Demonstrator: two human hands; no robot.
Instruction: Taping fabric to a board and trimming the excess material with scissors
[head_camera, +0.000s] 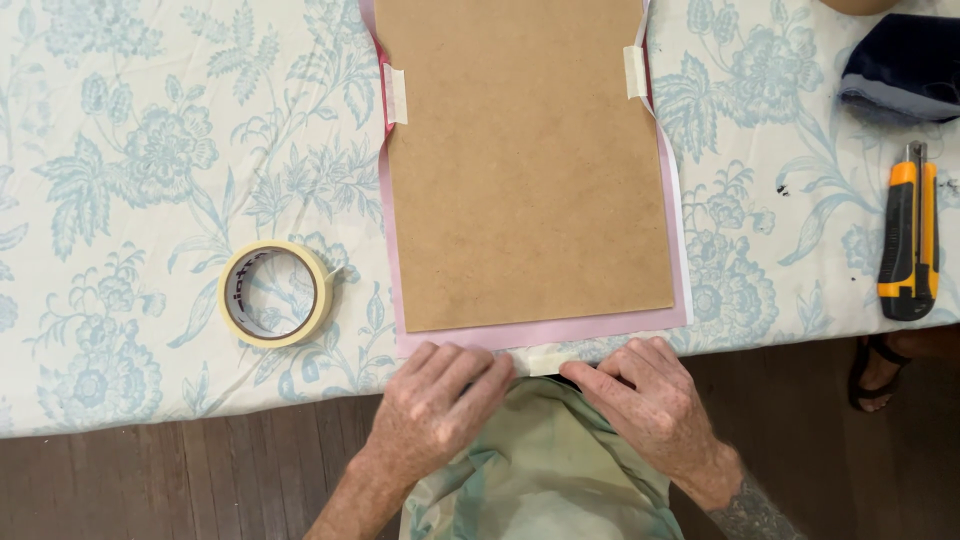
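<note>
A brown hardboard panel (525, 170) lies on a pink sheet (545, 332) on the floral tablecloth. Two strips of masking tape (396, 93) hold the sheet's side flaps onto the board. My left hand (440, 400) and my right hand (645, 395) rest at the table's near edge, fingertips pressing a short strip of masking tape (545, 359) against the pink sheet's bottom margin. Both hands lie flat, fingers together, gripping nothing else.
A roll of masking tape (275, 293) lies left of the board. An orange and black utility knife (910, 235) lies at the right, with a dark blue cloth (900, 70) behind it. A sandalled foot (875, 370) shows on the wooden floor.
</note>
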